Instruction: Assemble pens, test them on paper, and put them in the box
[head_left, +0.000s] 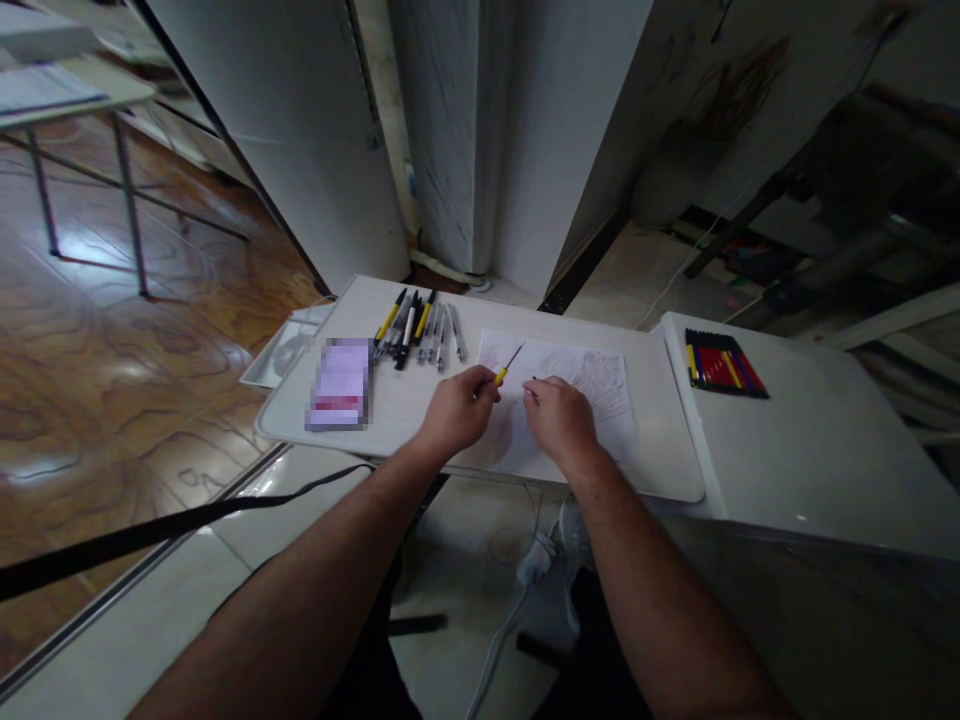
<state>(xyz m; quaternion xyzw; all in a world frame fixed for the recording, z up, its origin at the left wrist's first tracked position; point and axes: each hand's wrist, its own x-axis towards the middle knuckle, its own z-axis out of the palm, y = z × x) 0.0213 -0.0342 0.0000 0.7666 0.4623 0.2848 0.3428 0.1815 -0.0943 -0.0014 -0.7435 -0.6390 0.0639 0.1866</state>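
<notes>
Person seated at a low white table [667, 455], both forearms reaching in over the near edge. Left hand [457, 408]: fingers curled closed, thumb and forefinger pinching a yellow pen [500, 377] whose thin dark end slants up and to the right, over the paper. Right hand [564, 418]: also drawn in, fingertips pinched on a small slim piece [532, 390], mostly hidden; from here I cannot tell what it is. The two hands are near each other, a gap between them. Beneath, on the table, a white sheet [551, 358] covered in scribbled strokes, denser to the right. Beyond the left hand, toward the far edge, a loose cluster of pens [411, 328]: yellow, black, white, clear barrels. Left of that hand, a lavender item [341, 383], blurred into blocks. Right, on an adjoining white surface [810, 460], a dark pack of coloured pens [724, 363]. Under the table, a white cable [491, 655] trails across the floor.
</notes>
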